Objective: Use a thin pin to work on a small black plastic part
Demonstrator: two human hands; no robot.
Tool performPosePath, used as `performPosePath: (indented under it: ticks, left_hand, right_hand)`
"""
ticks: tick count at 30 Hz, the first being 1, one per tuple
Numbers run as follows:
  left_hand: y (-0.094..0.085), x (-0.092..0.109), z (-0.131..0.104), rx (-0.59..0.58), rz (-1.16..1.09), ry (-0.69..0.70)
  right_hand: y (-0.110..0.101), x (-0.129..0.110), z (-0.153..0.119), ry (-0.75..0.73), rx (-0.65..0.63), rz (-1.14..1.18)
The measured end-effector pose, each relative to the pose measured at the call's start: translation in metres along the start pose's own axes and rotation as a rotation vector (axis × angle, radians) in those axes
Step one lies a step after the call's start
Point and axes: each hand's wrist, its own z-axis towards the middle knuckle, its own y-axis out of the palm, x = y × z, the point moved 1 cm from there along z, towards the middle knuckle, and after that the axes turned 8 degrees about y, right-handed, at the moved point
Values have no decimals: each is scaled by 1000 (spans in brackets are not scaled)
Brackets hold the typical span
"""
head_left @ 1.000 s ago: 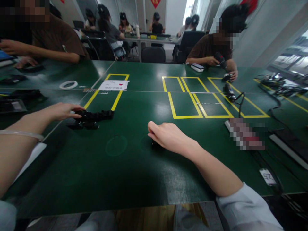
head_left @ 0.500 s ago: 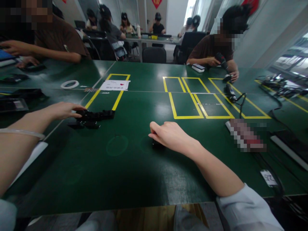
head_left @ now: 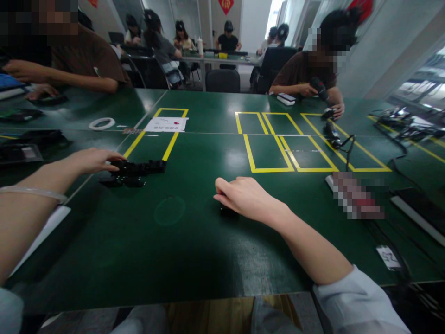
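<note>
On the left of the green table, my left hand (head_left: 92, 161) has its thumb and fingertips around the near end of a row of black plastic parts (head_left: 148, 167). More small black parts (head_left: 132, 182) lie just in front of that row. My right hand (head_left: 245, 197) is closed, resting near the middle of the table. A small black part (head_left: 228, 211) shows beneath its curled fingers; most of it is hidden by the hand.
Yellow tape outlines (head_left: 273, 170) mark the green table (head_left: 194, 260). A white paper (head_left: 166, 124) and a tape roll (head_left: 101, 123) lie beyond my left hand. Right of me are a cable tag (head_left: 388, 257) and cables. Across, a person holds a power drill (head_left: 319, 88).
Both hands stay in almost the same place. The view shifts very slightly. At left, a co-worker's arm moves a little.
</note>
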Motion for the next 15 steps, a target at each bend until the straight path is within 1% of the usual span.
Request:
performPosePath:
  ticks: [2, 5, 11, 13, 15]
  left_hand:
    - [2, -2, 0, -9, 9, -4]
    - [7, -2, -2, 22, 16, -15]
    - [16, -1, -3, 148, -10, -17]
    - [15, 4, -4, 183, -29, -20]
    - [11, 14, -7, 277, -82, -30]
  right_hand:
    - [-1, 0, -1, -19, 5, 32]
    - [-2, 0, -1, -26, 10, 38]
    - [-2, 0, 0, -35, -7, 2]
    - [-4, -1, 0, -50, -7, 25]
    - [-5, -1, -1, -54, -13, 39]
